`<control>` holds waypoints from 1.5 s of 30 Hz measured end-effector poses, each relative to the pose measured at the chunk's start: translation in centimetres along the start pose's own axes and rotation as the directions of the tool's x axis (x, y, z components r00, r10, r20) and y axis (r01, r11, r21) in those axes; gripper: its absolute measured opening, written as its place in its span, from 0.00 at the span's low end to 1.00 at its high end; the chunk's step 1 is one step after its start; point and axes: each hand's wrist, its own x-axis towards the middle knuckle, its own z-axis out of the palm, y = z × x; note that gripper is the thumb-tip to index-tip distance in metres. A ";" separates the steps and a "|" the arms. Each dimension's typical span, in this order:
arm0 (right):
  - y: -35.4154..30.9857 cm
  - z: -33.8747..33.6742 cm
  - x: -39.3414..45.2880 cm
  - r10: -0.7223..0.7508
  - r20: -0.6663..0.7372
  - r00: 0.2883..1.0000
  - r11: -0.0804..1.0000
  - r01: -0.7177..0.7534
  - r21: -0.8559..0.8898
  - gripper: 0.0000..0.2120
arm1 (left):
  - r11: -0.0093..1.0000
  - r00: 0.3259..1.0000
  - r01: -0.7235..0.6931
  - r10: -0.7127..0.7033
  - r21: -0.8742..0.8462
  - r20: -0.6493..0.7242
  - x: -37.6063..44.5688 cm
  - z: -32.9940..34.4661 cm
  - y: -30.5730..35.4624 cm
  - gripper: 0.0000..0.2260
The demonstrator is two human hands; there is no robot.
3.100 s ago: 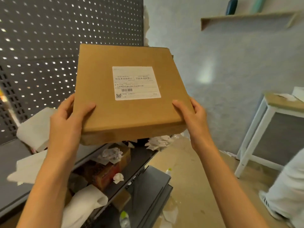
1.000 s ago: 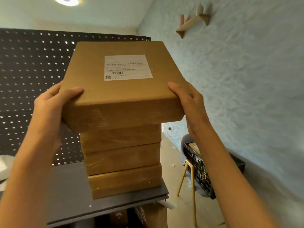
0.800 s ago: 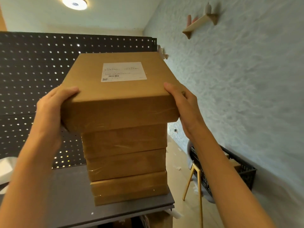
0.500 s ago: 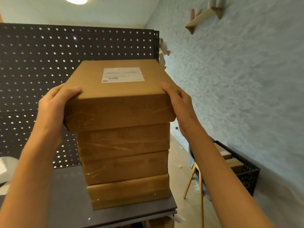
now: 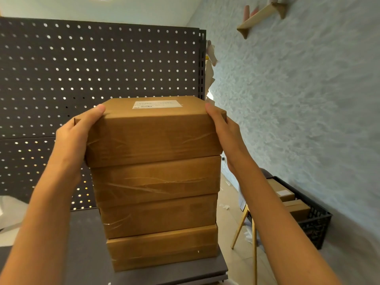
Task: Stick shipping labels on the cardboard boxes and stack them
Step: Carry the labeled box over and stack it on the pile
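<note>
A flat brown cardboard box (image 5: 154,138) with a white shipping label (image 5: 157,104) on its lid rests on top of a stack of three similar taped boxes (image 5: 157,214). The stack stands on a dark grey shelf (image 5: 86,262). My left hand (image 5: 75,138) grips the top box's left side, thumb on the lid. My right hand (image 5: 223,130) grips its right side. The top box sits a little left of the boxes under it.
A dark pegboard panel (image 5: 98,64) rises behind the stack. A textured blue wall (image 5: 298,99) runs along the right, with a small wooden shelf (image 5: 261,16) high up. A black crate (image 5: 308,214) holding more boxes sits low right, beside a stool's wooden legs (image 5: 249,233).
I carried the labelled box from the cluttered shelf area to the stack and lowered it; it now rests on the three boxes, both hands still on its sides.
</note>
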 end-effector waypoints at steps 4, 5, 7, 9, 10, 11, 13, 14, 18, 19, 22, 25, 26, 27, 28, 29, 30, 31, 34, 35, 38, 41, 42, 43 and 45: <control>0.3 0.2 0.6 0.028 0.015 1.000 0.999 -0.027 -0.026 0.14 | 1.000 1.000 -0.015 0.016 0.011 -0.018 0.5 0.3 -0.9 0.12; 0.4 0.2 0.7 0.026 0.014 1.000 0.999 -0.026 -0.032 0.14 | 1.000 0.999 -0.022 0.022 0.022 -0.023 0.5 0.4 -1.0 0.11; 0.5 0.2 0.9 0.017 0.012 1.000 0.999 -0.017 -0.043 0.14 | 0.999 0.999 -0.027 0.028 0.038 -0.034 0.6 0.4 -1.1 0.12; 0.6 0.3 1.0 0.013 0.006 1.000 0.999 -0.012 -0.043 0.14 | 0.999 0.998 -0.029 0.032 0.045 -0.054 0.8 0.4 -1.2 0.13; 0.7 0.4 1.0 0.010 0.001 1.000 0.999 -0.010 -0.044 0.15 | 0.998 0.998 -0.028 0.031 0.053 -0.060 0.8 0.4 -1.3 0.13; 0.7 0.5 1.0 0.005 -0.006 1.000 0.999 -0.005 -0.048 0.18 | 0.998 0.997 -0.030 0.034 0.062 -0.066 0.8 0.4 -1.3 0.12; 0.8 0.7 1.0 -0.002 -0.021 1.000 0.999 0.001 -0.052 0.26 | 0.996 0.997 -0.043 0.048 0.082 -0.063 0.6 0.5 -1.3 0.11; 0.9 0.8 0.9 -0.004 -0.027 1.000 0.999 0.003 -0.048 0.28 | 0.995 0.997 -0.046 0.051 0.090 -0.061 0.5 0.6 -1.2 0.10; 0.9 1.0 0.8 -0.010 -0.037 0.999 0.999 0.008 -0.048 0.29 | 0.995 0.998 -0.029 0.035 0.100 -0.058 0.6 0.5 -1.1 0.11; 0.9 1.0 0.8 -0.012 -0.040 0.999 0.999 0.010 -0.054 0.29 | 0.994 0.998 -0.024 0.030 0.104 -0.060 0.7 0.5 -1.1 0.11; 0.8 1.1 0.7 -0.019 -0.051 0.999 0.998 0.016 -0.069 0.29 | 0.993 0.998 -0.020 0.026 0.120 -0.049 0.7 0.4 -1.1 0.11; 0.8 1.0 0.6 -0.027 -0.054 0.998 0.995 0.021 -0.096 0.28 | 0.991 0.998 -0.031 0.038 0.128 -0.056 0.7 0.3 -1.1 0.12; 0.7 1.0 0.5 -0.031 -0.052 0.998 0.994 0.026 -0.107 0.28 | 0.990 0.997 -0.038 0.046 0.135 -0.057 0.6 0.3 -1.1 0.12; 0.7 0.9 0.4 -0.036 -0.052 0.998 0.992 0.029 -0.120 0.28 | 0.989 0.997 -0.046 0.054 0.141 -0.056 0.6 0.3 -1.2 0.12; 0.6 0.9 0.3 -0.040 -0.054 0.998 0.990 0.032 -0.135 0.28 | 0.988 0.997 -0.051 0.060 0.147 -0.055 0.5 0.3 -1.2 0.12; 0.6 0.9 0.2 -0.044 -0.058 0.997 0.988 0.035 -0.152 0.28 | 0.987 0.997 -0.055 0.063 0.149 -0.053 0.5 0.2 -1.2 0.12; 0.4 0.9 0.1 -0.050 -0.065 0.997 0.985 0.038 -0.168 0.29 | 0.987 0.996 -0.057 0.066 0.150 -0.053 0.5 0.2 -1.2 0.13; 0.3 0.9 0.0 -0.058 -0.073 0.996 0.982 0.044 -0.182 0.28 | 0.986 0.996 -0.062 0.072 0.155 -0.056 0.6 0.0 -1.3 0.14; -0.4 0.9 -0.7 -0.129 -0.113 0.985 0.964 0.098 -0.246 0.23 | 0.967 0.987 -0.117 0.138 0.227 -0.078 0.6 -0.5 -1.4 0.22; -0.6 0.8 -0.9 -0.158 -0.129 0.979 0.955 0.118 -0.274 0.23 | 0.954 0.982 -0.136 0.166 0.266 -0.093 0.4 -0.7 -1.3 0.26; -1.3 0.8 -1.5 -0.247 -0.146 0.958 0.917 0.182 -0.354 0.27 | 0.900 0.956 -0.199 0.266 0.389 -0.126 -0.4 -1.3 -0.6 0.30; -1.6 0.8 -2.4 -0.355 -0.136 0.925 0.840 0.251 -0.482 0.29 | 0.797 0.909 -0.294 0.404 0.528 -0.102 -1.6 -2.0 0.3 0.29; -1.7 0.8 -2.8 -0.397 -0.125 0.909 0.801 0.277 -0.531 0.29 | 0.753 0.889 -0.322 0.449 0.574 -0.090 -2.1 -2.1 0.5 0.28; -1.8 0.8 -3.4 -0.442 -0.108 0.891 0.754 0.303 -0.583 0.28 | 0.705 0.866 -0.345 0.493 0.619 -0.078 -2.6 -2.3 0.8 0.26; -2.1 0.8 -4.6 -0.512 -0.067 0.857 0.648 0.334 -0.684 0.27 | 0.593 0.818 -0.370 0.573 0.715 -0.052 -3.8 -2.6 1.1 0.23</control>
